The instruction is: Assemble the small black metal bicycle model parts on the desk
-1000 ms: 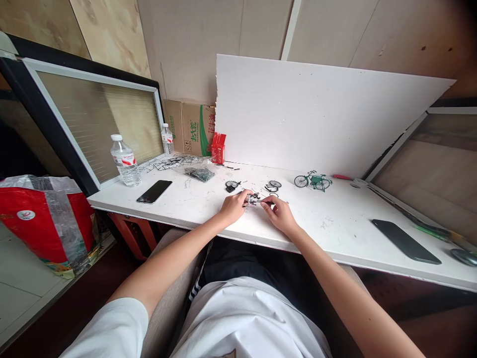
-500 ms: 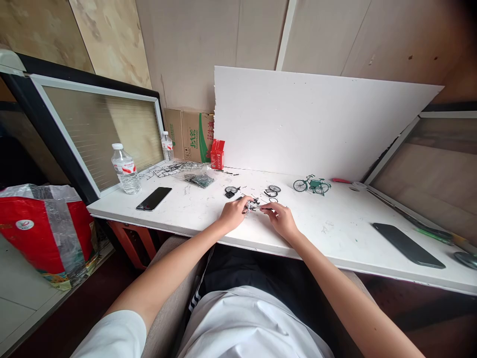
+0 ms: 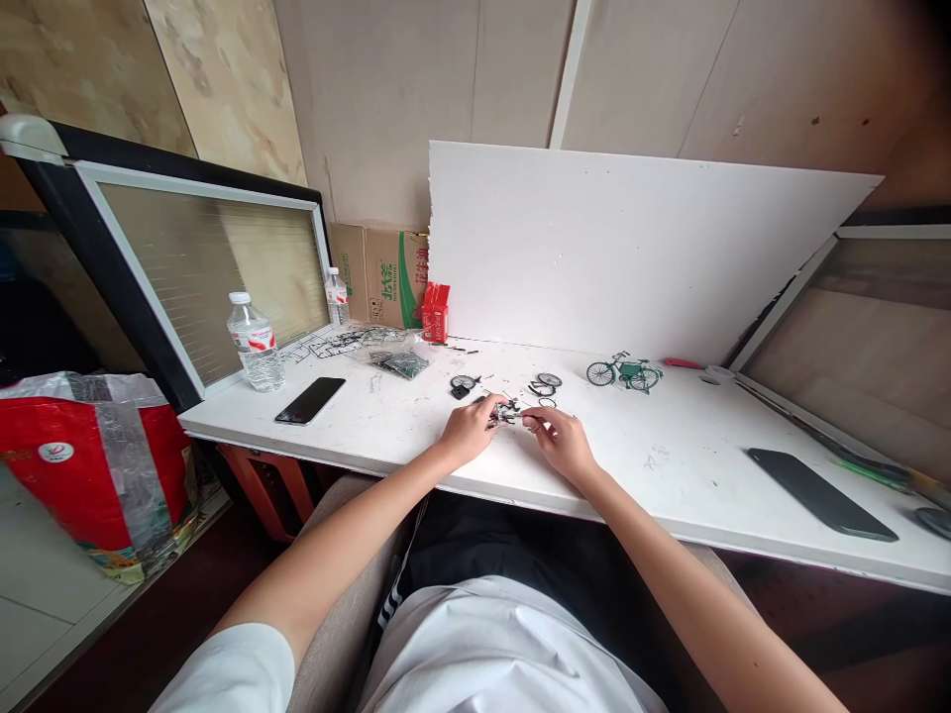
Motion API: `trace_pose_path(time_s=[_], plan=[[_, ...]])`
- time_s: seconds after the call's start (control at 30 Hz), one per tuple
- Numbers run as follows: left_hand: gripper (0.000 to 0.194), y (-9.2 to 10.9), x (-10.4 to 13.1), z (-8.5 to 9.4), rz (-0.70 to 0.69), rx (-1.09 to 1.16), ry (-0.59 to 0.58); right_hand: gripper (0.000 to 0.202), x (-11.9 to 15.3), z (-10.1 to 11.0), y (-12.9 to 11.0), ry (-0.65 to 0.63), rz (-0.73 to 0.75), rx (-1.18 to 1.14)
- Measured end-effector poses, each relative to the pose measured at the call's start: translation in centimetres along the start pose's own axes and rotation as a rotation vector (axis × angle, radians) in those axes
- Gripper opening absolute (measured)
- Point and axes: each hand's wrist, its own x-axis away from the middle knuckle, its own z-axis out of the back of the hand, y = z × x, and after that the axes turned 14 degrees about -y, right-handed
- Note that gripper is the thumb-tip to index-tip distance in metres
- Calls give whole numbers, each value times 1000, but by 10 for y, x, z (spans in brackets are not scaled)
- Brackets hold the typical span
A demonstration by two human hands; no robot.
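Left hand (image 3: 468, 435) pinches a small dark-and-silver part (image 3: 502, 418), right hand (image 3: 563, 443) pinches a thin dark rod (image 3: 522, 415), both near the white tabletop's (image 3: 654, 436) front edge, decent room rightward.

The cardboard box (image 3: 377, 297) against the wall read 北大荒 in green and 花生油 in red, as far as I could make out. White print on the little red carton (image 3: 436, 315) and lettering on the labels of the nearer bottle (image 3: 255, 358) and farther bottle (image 3: 337, 305) stayed too small for me. The red bag (image 3: 45, 416) bore a round white emblem (image 3: 55, 453) with a red mark.
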Motion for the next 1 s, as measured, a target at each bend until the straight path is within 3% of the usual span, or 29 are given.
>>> trace_pose_path(time_s=[0.33, 1.0], plan=[[40, 4, 0, 2, -16, -32, -8, 23, 0, 1, -2, 18, 78, 56], [37, 6, 1, 3, -26, -48, -29, 24, 1, 0, 0, 23, 72, 78]])
